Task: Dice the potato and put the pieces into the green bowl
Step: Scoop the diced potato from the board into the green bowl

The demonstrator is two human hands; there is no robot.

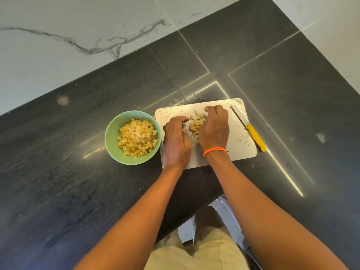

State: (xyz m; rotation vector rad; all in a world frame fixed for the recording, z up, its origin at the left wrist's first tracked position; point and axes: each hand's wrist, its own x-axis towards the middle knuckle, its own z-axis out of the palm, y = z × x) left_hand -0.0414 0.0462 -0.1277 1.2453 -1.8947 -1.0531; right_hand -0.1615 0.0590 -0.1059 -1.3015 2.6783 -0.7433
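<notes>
Head view, nearest region: two bare forearms extend from the lower edge over a dark stone countertop (68,172). The right wrist carries an orange bracelet (215,151).

Next outward, a pale cutting board (241,145) lies flat on the countertop, its long axis running left to right with a slight tilt. Both hands are positioned over the board's left half. The left hand (176,141) rests palm down, fingers curled at the knuckles, beside the pile of diced potato pieces (195,125); whether it holds any piece cannot be determined. The right hand (214,129) is cupped, fingers bent over the far and right side of the pile, touching the pieces; a closed hold on them is not visible. The pile sits between the two hands.

Left of the board, just beside its edge, stands the green bowl (112,137), already holding a heap of diced potato (137,138).

On the board's right side lies a knife (248,128), untouched. Its long axis runs diagonally: yellow handle at the near right, overhanging the board edge, blade pointing to the far left.

Farthest, a white marbled wall (78,26) borders the countertop.
</notes>
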